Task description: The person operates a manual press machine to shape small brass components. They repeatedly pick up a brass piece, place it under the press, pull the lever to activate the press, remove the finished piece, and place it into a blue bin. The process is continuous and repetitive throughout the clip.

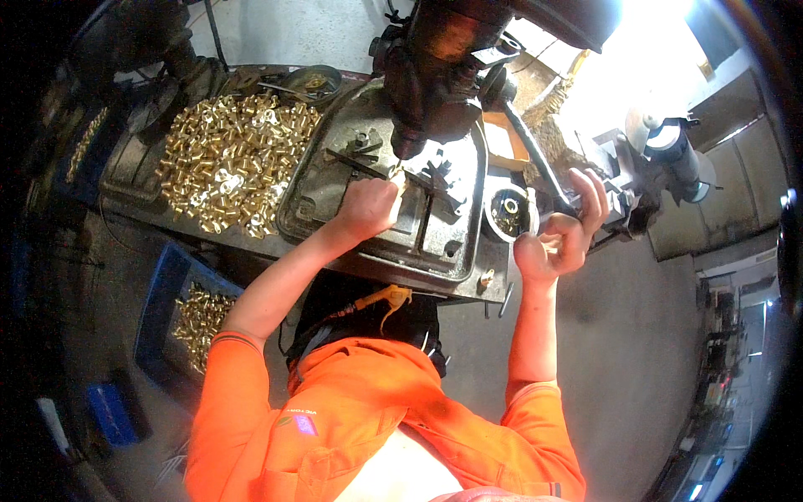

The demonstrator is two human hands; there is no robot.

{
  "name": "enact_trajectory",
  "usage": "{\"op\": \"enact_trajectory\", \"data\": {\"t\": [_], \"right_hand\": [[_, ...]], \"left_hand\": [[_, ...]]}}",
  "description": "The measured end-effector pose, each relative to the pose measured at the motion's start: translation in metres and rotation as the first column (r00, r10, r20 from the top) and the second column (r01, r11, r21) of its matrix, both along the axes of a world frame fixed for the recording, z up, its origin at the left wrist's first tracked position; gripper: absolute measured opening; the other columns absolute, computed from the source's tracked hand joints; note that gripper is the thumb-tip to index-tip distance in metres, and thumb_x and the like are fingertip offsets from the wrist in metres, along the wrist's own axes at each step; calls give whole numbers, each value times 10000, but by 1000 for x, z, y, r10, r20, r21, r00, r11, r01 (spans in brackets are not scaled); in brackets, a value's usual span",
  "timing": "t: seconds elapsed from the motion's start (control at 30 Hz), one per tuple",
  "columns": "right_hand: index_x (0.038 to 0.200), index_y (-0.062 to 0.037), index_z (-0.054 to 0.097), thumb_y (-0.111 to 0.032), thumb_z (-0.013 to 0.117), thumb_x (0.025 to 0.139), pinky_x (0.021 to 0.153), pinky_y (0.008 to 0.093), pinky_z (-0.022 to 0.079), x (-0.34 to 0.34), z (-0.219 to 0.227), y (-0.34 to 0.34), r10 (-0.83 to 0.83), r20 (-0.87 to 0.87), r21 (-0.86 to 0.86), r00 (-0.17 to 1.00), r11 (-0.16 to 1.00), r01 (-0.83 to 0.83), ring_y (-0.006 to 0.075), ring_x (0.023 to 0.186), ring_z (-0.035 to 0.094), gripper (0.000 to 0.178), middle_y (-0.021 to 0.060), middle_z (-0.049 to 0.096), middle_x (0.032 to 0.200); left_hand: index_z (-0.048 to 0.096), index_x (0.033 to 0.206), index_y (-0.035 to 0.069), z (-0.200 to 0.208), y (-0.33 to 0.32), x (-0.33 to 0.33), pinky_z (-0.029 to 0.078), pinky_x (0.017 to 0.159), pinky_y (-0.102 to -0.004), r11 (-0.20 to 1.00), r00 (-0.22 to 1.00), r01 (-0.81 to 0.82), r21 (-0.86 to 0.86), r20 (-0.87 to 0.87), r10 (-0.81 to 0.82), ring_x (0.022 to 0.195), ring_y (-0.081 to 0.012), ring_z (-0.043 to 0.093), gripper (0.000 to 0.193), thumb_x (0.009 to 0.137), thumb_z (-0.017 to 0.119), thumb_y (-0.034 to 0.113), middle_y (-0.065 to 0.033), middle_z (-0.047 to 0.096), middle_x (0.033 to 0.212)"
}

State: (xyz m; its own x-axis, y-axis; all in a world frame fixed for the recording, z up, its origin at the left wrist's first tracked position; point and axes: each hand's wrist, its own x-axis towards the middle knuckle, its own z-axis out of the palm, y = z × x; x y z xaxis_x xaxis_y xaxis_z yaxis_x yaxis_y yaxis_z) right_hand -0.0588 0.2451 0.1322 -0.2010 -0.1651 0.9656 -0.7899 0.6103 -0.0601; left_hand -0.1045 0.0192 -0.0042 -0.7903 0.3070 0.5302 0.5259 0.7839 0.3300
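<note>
My left hand (pixel 368 209) is closed around a small brass fitting (pixel 398 177), mostly hidden by the fingers. It holds the fitting over the dark metal fixture (pixel 401 219), just under the spindle (pixel 408 144) of a drill press (pixel 443 75). My right hand (pixel 562 241) is raised by the lower end of the press's long lever (pixel 535 151). Its fingers are apart and partly curled; whether they touch the lever I cannot tell. Several metal clamp pieces (pixel 439 186) sit on the grey press table (pixel 301 219).
A big heap of brass fittings (pixel 234 163) lies left of the press table. Below it stands a blue crate (pixel 159 309) with more brass parts. A round white container (pixel 508 213) is near my right hand. A yellow air gun (pixel 386 297) hangs below the front edge.
</note>
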Motion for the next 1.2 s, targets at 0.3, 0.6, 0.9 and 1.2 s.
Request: {"op": "enact_trajectory", "data": {"t": [0.3,0.6,0.9,1.2], "right_hand": [[648,-117,288,-118,549,654,916,507,350,-27,24,9,-60,-219,67,974,995,76,373,1148,432,261,139,536,1081],[614,-97,291,-139,609,610,902,490,350,-59,58,5,80,-329,18,941,997,-79,352,1047,454,321,169,537,1060],[633,-51,421,77,537,625,734,242,406,-116,120,33,-2,-231,109,973,994,28,114,820,516,172,119,607,1033],[939,70,605,2,653,741,737,243,440,-236,140,90,511,223,-309,830,845,-437,119,771,544,214,69,597,820]], "left_hand": [[583,912,64,-10,-3,-7,439,527,-467,1000,999,2,-21,37,-1,573,-340,579,214,742,620,188,-155,574,604],[527,681,49,-6,-5,-6,431,463,-415,997,976,54,51,-212,-42,511,-317,558,99,723,589,114,-131,520,538],[619,1005,62,-8,-6,-15,422,469,-431,998,998,-60,-9,-35,59,496,-293,560,283,806,592,263,-134,550,551],[592,814,79,-11,-2,-34,452,497,-423,990,993,-105,-93,44,109,557,-325,595,198,807,585,277,-133,587,596]]}}
